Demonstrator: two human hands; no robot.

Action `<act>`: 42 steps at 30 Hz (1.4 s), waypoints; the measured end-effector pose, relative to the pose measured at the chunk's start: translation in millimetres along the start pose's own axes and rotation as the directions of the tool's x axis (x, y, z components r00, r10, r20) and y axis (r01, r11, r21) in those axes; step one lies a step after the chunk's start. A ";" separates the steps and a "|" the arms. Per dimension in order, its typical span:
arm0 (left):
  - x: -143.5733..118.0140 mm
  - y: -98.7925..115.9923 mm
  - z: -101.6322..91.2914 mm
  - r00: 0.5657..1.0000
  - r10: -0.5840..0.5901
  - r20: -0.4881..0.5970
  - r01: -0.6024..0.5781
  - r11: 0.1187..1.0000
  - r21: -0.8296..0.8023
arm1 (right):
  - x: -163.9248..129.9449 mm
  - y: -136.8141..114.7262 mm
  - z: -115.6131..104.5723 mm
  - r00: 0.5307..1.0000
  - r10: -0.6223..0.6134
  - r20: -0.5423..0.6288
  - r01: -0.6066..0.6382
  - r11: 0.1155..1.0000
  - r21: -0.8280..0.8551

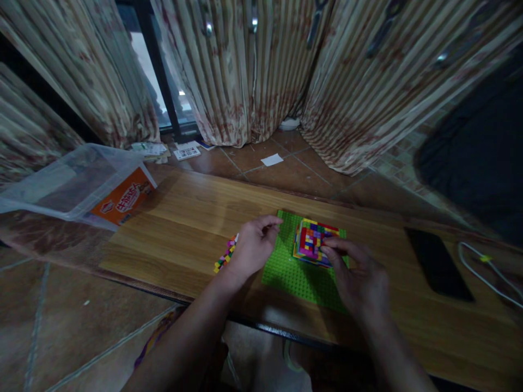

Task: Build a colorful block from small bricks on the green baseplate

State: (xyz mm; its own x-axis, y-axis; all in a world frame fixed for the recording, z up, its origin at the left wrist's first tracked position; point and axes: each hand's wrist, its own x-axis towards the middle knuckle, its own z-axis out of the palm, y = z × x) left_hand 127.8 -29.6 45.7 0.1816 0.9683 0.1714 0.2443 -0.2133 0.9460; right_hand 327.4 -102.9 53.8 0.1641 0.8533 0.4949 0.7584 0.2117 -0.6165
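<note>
Done: block square [312, 241] half built on green plate [290, 272] | Left: loose blocks [225, 256] beside plate | Your right hand [359, 275] pinches the square; left hand [253, 245] curled, grip unclear.

I count one green baseplate [292, 272] on my desk [183, 228], one multicoloured brick block [312, 239], one loose brick pile [224, 257], one black phone [439, 264], one white cable [486, 272], one plastic bag [77, 185].

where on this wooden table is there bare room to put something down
Bare wood lies between the plastic bag and the left hand, and between the green baseplate and the phone. Crowded around the brick block and loose bricks.
</note>
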 end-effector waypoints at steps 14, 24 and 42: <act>-1.4 2.2 -1.2 1.000 0.008 0.010 -0.008 1.000 0.027 | -4.0 17.9 17.8 0.996 -0.045 -0.083 0.043 0.999 -0.034; -2.1 3.5 -1.4 1.000 0.028 0.006 -0.028 0.997 0.072 | -3.7 19.8 14.5 0.995 -0.090 -0.038 0.090 0.996 -0.017; -4.8 9.2 -1.2 1.000 0.021 0.010 -0.021 0.996 0.089 | -4.4 11.8 11.7 0.996 -0.089 -0.012 0.089 0.996 0.007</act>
State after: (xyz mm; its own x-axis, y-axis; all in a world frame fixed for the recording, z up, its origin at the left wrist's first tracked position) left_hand 128.0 -36.1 53.8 0.1957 0.9624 0.1882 0.3244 -0.2447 0.9137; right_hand 328.3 -98.6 37.2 0.1038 0.8255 0.5548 0.7657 0.2897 -0.5743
